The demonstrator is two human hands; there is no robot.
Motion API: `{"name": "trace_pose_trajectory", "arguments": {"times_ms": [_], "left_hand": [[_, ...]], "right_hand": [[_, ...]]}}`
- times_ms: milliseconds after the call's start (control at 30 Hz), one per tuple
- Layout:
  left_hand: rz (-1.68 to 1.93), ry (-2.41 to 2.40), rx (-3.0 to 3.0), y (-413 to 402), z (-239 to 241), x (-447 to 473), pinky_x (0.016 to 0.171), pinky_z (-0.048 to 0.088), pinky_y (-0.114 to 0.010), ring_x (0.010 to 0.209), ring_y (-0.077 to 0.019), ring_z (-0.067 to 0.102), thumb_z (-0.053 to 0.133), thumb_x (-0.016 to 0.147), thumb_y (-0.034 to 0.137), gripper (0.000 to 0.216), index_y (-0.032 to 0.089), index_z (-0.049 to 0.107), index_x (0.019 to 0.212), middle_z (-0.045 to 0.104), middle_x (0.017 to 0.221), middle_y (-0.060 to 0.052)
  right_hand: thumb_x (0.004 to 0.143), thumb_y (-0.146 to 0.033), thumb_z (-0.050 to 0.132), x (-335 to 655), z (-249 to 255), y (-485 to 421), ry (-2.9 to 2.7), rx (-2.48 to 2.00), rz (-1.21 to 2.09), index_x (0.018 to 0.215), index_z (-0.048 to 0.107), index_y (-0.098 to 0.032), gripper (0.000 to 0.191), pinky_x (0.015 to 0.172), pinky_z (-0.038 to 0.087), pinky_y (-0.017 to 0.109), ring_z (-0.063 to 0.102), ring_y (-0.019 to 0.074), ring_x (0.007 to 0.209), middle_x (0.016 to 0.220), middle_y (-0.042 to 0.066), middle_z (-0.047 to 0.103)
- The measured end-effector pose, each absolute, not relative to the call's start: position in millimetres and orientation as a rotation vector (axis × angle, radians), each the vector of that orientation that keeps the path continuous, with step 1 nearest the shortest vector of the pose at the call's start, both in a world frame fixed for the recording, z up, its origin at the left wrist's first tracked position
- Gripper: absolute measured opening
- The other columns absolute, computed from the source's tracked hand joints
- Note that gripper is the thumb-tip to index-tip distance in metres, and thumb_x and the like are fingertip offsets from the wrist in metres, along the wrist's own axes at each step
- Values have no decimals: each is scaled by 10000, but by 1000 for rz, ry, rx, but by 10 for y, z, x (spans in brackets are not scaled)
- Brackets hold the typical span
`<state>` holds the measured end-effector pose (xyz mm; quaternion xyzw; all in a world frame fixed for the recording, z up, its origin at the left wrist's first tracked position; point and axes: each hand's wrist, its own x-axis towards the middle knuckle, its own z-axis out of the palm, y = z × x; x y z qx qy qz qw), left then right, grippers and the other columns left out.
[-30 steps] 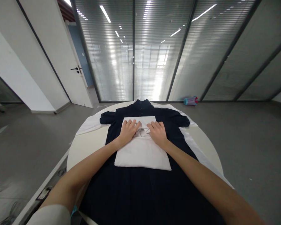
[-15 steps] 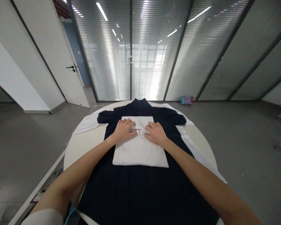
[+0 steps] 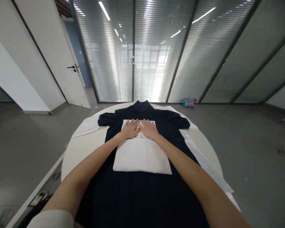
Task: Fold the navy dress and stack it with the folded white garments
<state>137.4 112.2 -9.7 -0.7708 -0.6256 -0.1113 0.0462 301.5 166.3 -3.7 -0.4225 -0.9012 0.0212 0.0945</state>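
Note:
A folded white garment (image 3: 142,156) lies on the front of a dark navy short-sleeved shirt (image 3: 142,193), which is spread out with its collar at the far side. My left hand (image 3: 130,129) rests flat on the upper part of the white garment, fingers stretched forward. Beside it, my right hand (image 3: 149,129) also lies flat there, its fingers spread and its thumb close to the left one. The part of the white garment under both palms is hidden.
The round white table (image 3: 82,150) carries more white cloth (image 3: 89,125) under the navy shirt, showing at left and right. Past the table, a blue and red patterned object (image 3: 190,102) lies on the floor by the glass partition. A white door (image 3: 54,60) stands ajar at left.
Both hands have moved inward, closer together. Their curled fingers, which were at the rumpled middle of the white garment, are now laid out flat on it.

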Motion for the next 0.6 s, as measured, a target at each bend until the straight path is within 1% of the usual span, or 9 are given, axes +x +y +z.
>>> {"name": "trace_pose_trajectory", "arguments": {"times_ms": [67, 133, 267, 333, 400, 467, 533, 600], "left_hand": [[-319, -1921, -2402, 1101, -194, 1288, 1197, 247, -502, 1506, -276, 270, 324, 1032, 473, 571, 216, 357, 1541, 323, 1615, -119], [-323, -1952, -2432, 1091, -228, 1196, 1206, 224, -498, 1517, -269, 238, 318, 1026, 529, 618, 216, 324, 1559, 290, 1625, -132], [-314, -2072, -2398, 1079, -227, 1001, 1195, 192, -569, 1524, -295, 204, 279, 1011, 614, 669, 250, 299, 1571, 253, 1637, -127], [-323, -2120, -2359, 1081, -246, 900, 1177, 226, -585, 1517, -304, 228, 267, 1011, 621, 661, 258, 325, 1560, 259, 1634, -125], [-378, -2116, -2327, 1104, -277, 808, 1171, 272, -547, 1502, -298, 275, 287, 1016, 593, 637, 232, 387, 1532, 323, 1610, -132], [-493, -2086, -2280, 1148, -291, 732, 1164, 311, -491, 1466, -287, 356, 338, 1018, 540, 599, 177, 467, 1477, 442, 1545, -149], [-626, -2065, -2207, 1183, -255, 672, 1140, 354, -460, 1387, -281, 467, 411, 1002, 486, 548, 131, 538, 1399, 565, 1434, -166], [-748, -2018, -2161, 1153, -148, 635, 1100, 403, -445, 1282, -272, 556, 483, 972, 456, 492, 124, 592, 1318, 631, 1332, -165]], "right_hand": [[1020, -581, 277, 3054, -162, 1720, -2727, -1236, 114, 1564, 337, -240, 645, 1206, 165, 482, 226, 262, 1514, 1625, 107, 301], [1009, -623, 250, 3114, -218, 1774, -2749, -1232, 151, 1577, 304, -256, 679, 1213, 149, 485, 189, 252, 1525, 1636, 98, 276], [1020, -615, 164, 3251, -193, 1824, -2708, -1349, 217, 1585, 280, -256, 680, 1205, 142, 538, 140, 259, 1536, 1661, 97, 190], [1027, -601, 132, 3311, -161, 1808, -2659, -1412, 228, 1574, 310, -257, 670, 1198, 143, 553, 140, 263, 1535, 1658, 92, 207], [1034, -585, 131, 3359, -128, 1781, -2586, -1461, 210, 1550, 364, -241, 662, 1193, 156, 549, 201, 276, 1518, 1637, 101, 278], [1043, -555, 180, 3401, -83, 1762, -2495, -1508, 169, 1517, 416, -185, 645, 1176, 217, 519, 332, 291, 1460, 1580, 142, 385], [1042, -515, 281, 3446, -10, 1760, -2409, -1551, 113, 1481, 453, -126, 611, 1125, 313, 487, 464, 307, 1358, 1494, 186, 484], [1016, -472, 415, 3503, 104, 1749, -2365, -1552, 75, 1451, 482, -108, 571, 1055, 395, 463, 528, 324, 1279, 1439, 201, 525]]}}
